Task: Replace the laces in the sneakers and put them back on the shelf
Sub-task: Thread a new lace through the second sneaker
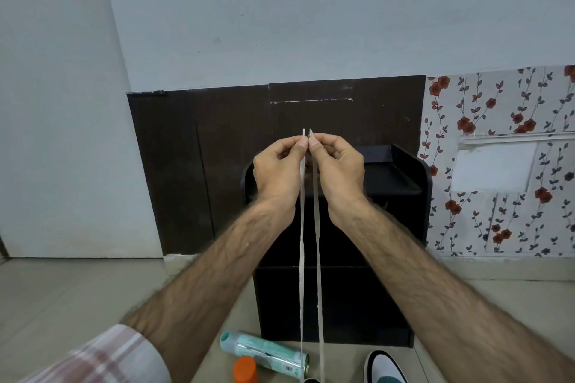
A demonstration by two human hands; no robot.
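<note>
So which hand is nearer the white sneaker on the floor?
Right. The right hand is raised above the sneaker; the left hand is farther to its left.

White lace (301,242) hanging doubled, ends up; sneaker (384,367) on floor.

A pale grey wall (280,15) stands far, a dark brown panel (193,165) low on it, floral wallpaper (497,109) right, beige floor (62,298) near.
</note>
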